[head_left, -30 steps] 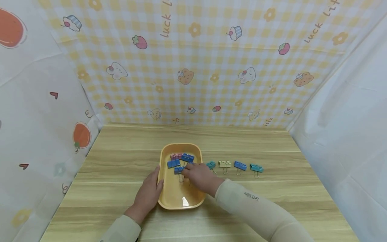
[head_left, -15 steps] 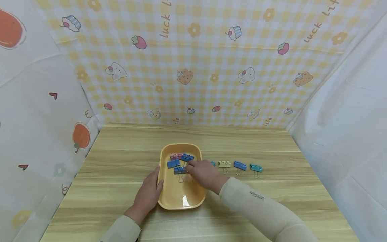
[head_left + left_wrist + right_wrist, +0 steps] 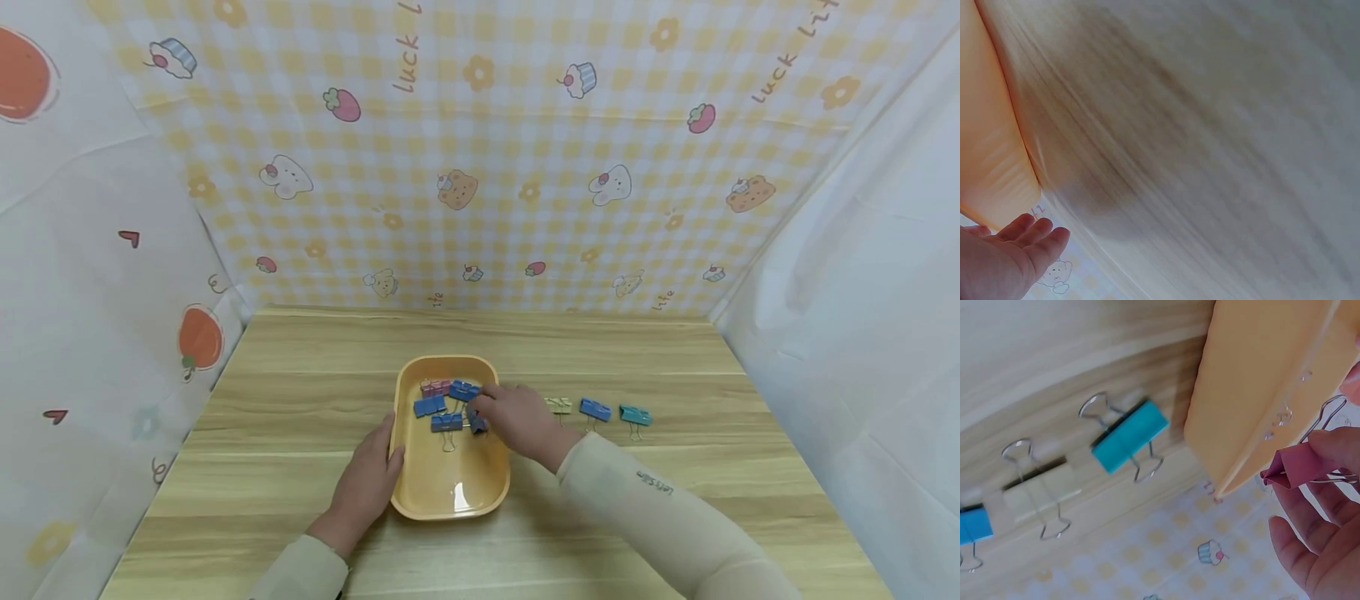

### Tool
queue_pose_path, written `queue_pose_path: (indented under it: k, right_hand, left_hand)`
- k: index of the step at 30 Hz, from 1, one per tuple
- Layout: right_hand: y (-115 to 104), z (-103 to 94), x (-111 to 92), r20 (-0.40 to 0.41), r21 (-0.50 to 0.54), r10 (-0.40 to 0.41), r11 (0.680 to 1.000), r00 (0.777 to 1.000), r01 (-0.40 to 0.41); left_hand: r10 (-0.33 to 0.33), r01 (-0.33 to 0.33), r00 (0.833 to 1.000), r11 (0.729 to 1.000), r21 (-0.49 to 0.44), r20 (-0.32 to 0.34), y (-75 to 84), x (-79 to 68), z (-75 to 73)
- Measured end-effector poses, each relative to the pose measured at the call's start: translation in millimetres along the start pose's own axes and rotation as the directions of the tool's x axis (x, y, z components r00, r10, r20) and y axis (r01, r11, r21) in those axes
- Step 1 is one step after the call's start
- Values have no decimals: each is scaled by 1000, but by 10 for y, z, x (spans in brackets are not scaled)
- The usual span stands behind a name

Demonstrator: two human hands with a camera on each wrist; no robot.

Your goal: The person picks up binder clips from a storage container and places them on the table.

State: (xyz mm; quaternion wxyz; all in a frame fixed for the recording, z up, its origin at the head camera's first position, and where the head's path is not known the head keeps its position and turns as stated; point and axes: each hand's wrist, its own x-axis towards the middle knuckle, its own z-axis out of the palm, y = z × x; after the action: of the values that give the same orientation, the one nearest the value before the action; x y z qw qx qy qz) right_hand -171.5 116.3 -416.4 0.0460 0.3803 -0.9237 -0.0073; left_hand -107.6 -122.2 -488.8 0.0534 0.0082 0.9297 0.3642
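In the head view my left hand [image 3: 363, 479] grips the left wall of the yellow-orange tray [image 3: 450, 510], thumb over the rim and fingers along the outside. My right hand [image 3: 521, 421] is above the tray's right rim. Its thumb and fingers pinch a pink binder clip [image 3: 1300, 465], plain in the right wrist view but hidden by the hand in the head view. Inside the tray lie a light blue binder clip [image 3: 430, 406], another pink binder clip [image 3: 435, 388] and several darker blue ones, including a dark blue binder clip [image 3: 477, 424] just below the right fingers.
Right of the tray, a row of binder clips lies on the wooden table [image 3: 337, 350]: a teal clip [image 3: 1130, 436] nearest the tray, then a pale yellow clip [image 3: 558, 406], a blue clip [image 3: 596, 409] and another teal clip [image 3: 636, 414]. A patterned cloth [image 3: 480, 242] stands behind.
My right hand has drawn up and right from the tray's middle towards its right rim, uncovering a dark blue clip and covering the nearest teal one. The left hand and tray stay put.
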Motion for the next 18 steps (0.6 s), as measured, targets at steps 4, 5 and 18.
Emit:
queue_pose_path:
  k: [4, 5, 18]
  right_hand:
    - [85, -39, -45, -20, 20, 30, 999, 999, -30]
    - [112, -38, -57, -25, 26, 37, 999, 999, -37]
    - [372, -112, -242, -36, 47, 82, 996, 996, -80]
  left_hand:
    - [1, -1, 1000, 1000, 3, 0, -10, 8, 9]
    - [2, -2, 1000, 1000, 2, 0, -13, 9, 10]
    - [20, -20, 1000, 1000, -5, 0, -26, 10, 6]
